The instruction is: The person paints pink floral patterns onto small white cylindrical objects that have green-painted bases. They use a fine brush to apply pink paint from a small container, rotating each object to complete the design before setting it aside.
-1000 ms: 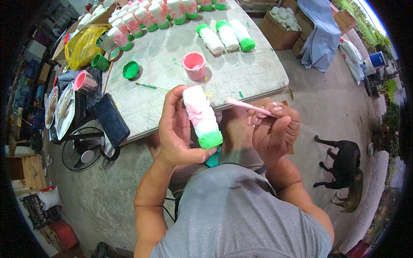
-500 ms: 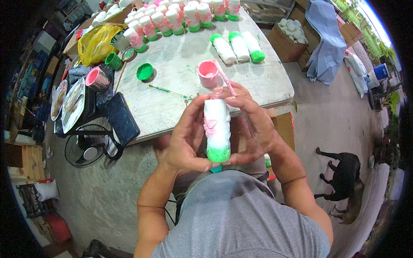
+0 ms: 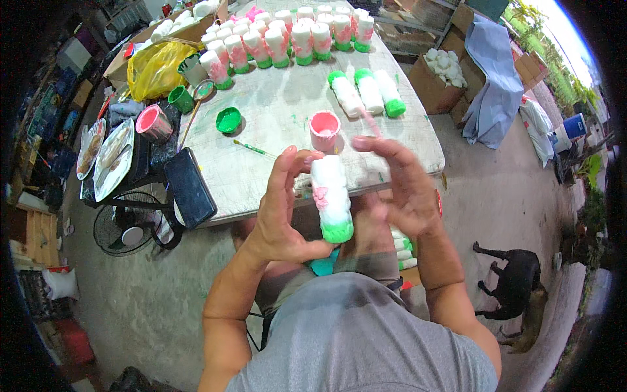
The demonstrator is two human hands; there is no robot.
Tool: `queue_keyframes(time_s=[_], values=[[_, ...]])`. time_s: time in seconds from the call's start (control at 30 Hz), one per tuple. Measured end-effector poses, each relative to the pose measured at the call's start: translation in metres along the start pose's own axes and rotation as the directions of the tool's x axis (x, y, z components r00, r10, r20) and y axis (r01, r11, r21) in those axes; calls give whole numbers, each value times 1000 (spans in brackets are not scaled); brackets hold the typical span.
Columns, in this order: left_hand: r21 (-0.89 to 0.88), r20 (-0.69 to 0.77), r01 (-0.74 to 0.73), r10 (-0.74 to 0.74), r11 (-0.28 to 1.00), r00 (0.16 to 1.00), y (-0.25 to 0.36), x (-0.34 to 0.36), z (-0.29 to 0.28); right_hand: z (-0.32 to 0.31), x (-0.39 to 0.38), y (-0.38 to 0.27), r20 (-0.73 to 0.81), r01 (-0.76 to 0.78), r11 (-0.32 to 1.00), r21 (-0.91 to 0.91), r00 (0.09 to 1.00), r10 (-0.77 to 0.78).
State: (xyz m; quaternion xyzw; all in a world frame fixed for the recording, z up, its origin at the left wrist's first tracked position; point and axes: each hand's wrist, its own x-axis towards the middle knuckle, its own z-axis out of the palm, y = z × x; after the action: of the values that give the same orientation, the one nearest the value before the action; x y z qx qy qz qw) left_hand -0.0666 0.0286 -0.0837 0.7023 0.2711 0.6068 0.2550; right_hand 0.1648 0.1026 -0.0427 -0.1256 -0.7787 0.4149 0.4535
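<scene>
My left hand (image 3: 281, 222) grips a white cylinder (image 3: 333, 196) with a pink raised flower and a green end. My right hand (image 3: 408, 196), blurred, is just right of it, fingers curved and partly apart, with a pink paintbrush (image 3: 369, 122) angled up from them. Beyond both hands on the white table (image 3: 248, 183) stands a pink paint pot (image 3: 324, 132). A thin brush (image 3: 251, 147) and a green paint lid (image 3: 228, 119) lie left of it. Behind, three white-and-green cylinders (image 3: 371, 91) lie on their sides.
Many painted cylinders (image 3: 281, 42) stand at the back. A phone (image 3: 189, 186), plates (image 3: 114, 157), pots and a yellow bag (image 3: 153, 72) crowd the left, above a fan (image 3: 127, 225). Cardboard boxes (image 3: 441, 85) stand behind right; a black dog (image 3: 509, 284) is on the floor at right.
The cylinder has turned more upright between my hands. My right hand swung its brush upward to meet the cylinder, then drew slightly rightward from it. The view has shifted, the table appearing lower.
</scene>
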Motion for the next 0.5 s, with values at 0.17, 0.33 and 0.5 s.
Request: queue_keyframes(time_s=[0.17,0.33,0.5], values=[[75,-71,-25,30,997,997,-17,-3,-13,-25,36,-11,-189,111,886,-450,958,-216],[37,-94,37,-33,999,995,-37,-13,-15,-12,72,-15,-117,-113,857,-503,991,63],[43,-83,49,-46,998,996,-36,-15,-18,-6,102,1,120,-42,773,-634,981,152]])
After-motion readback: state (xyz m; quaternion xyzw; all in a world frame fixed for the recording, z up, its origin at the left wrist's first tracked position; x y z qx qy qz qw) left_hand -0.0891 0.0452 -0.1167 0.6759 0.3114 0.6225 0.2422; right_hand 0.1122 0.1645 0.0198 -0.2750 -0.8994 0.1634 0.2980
